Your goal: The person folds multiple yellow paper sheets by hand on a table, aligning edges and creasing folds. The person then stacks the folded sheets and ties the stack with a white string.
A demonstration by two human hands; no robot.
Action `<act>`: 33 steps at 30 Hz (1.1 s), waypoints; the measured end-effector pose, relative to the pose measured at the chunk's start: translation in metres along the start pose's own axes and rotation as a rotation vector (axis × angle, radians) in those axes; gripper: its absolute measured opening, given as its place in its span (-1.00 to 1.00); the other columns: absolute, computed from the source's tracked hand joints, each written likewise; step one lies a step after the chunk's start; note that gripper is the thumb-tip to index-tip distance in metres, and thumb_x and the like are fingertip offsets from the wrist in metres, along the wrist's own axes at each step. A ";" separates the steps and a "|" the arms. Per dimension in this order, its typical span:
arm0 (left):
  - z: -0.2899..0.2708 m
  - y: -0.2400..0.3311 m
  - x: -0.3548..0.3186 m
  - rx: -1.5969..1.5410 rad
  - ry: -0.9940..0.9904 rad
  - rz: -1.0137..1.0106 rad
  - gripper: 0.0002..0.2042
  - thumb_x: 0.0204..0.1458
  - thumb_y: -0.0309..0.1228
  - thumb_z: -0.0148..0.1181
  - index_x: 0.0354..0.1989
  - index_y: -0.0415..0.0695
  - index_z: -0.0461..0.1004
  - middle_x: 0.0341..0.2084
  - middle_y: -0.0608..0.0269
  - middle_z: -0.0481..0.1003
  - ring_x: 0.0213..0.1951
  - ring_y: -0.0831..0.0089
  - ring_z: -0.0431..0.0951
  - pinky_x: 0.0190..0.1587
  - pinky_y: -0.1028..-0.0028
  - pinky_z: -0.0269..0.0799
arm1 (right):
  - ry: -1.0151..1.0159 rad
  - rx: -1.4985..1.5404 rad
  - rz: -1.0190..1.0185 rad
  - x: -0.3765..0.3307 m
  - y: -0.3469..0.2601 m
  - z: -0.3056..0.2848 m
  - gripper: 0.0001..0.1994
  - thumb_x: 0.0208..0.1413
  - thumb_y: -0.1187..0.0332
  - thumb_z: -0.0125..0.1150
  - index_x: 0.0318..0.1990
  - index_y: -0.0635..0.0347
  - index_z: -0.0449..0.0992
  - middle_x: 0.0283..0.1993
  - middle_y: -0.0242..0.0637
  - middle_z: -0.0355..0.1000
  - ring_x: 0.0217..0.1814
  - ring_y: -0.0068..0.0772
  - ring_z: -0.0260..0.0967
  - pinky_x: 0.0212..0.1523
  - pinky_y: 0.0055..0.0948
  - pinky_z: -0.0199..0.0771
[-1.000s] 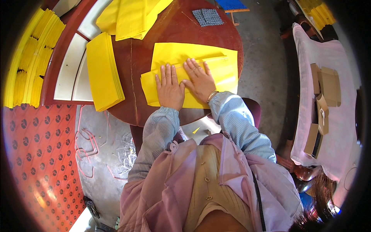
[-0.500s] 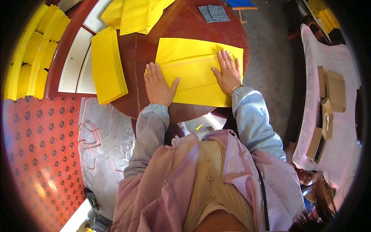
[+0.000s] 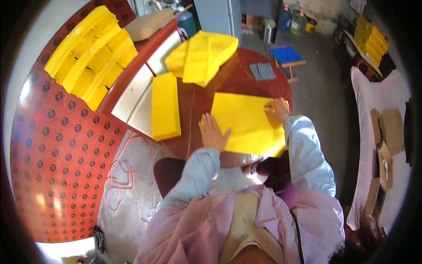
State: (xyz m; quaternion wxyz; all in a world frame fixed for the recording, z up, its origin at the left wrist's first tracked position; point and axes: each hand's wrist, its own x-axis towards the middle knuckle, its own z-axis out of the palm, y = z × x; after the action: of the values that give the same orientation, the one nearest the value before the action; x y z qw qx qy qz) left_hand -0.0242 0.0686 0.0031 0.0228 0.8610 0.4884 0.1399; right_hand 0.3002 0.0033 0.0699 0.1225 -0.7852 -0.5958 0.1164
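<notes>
While both hands lay flat and open, the left hand (image 3: pixel 214 133) pressed the near left edge of a yellow sheet (image 3: pixel 248 123) and the right hand (image 3: pixel 277 109) rested on its far right part, grasping nothing. That sheet lay spread on a round reddish table (image 3: pixel 233 79). Left of it sat a neat yellow stack (image 3: pixel 165 105), and beyond, a loose yellow pile (image 3: pixel 202 57) and a small grey pad (image 3: pixel 263 71)
</notes>
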 end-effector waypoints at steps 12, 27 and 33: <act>-0.016 0.011 -0.045 -0.583 -0.131 0.035 -0.33 0.31 -0.14 0.20 0.47 -0.23 0.16 0.42 -0.14 0.23 0.45 -0.02 0.23 0.48 0.01 0.14 | -0.494 0.093 -0.091 0.088 0.018 -0.033 -0.73 -0.07 0.22 0.55 -0.20 0.08 0.74 -0.14 -0.19 0.69 -0.05 -0.15 0.63 -0.01 -0.21 0.58; 0.009 0.098 -0.036 -2.818 -0.336 -0.628 -0.64 0.47 -0.36 -0.06 0.33 -0.25 0.27 0.32 0.03 0.37 0.36 0.18 0.35 0.51 0.26 0.20 | -0.729 0.592 -0.018 0.025 -0.027 -0.102 -0.77 0.16 0.25 0.38 -0.08 0.09 0.62 -0.15 -0.39 0.60 -0.10 -0.51 0.56 -0.04 -0.49 0.55; -0.059 0.066 -0.045 -2.160 -0.414 -0.601 -0.61 0.39 -0.50 0.04 0.35 -0.24 0.24 0.32 0.04 0.35 0.39 0.16 0.32 0.45 0.19 0.30 | -0.705 0.800 -0.012 -0.047 -0.019 -0.055 -0.57 0.19 0.21 0.37 0.16 0.15 0.48 -0.16 -0.42 0.57 -0.17 -0.61 0.53 -0.15 -0.52 0.55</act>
State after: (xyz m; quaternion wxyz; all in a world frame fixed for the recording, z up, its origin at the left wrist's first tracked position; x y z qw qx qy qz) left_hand -0.0067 -0.0093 0.0617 0.8648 0.2461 0.2859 0.3314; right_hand 0.2887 -0.0405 0.1295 0.2054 -0.5869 -0.5141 0.5908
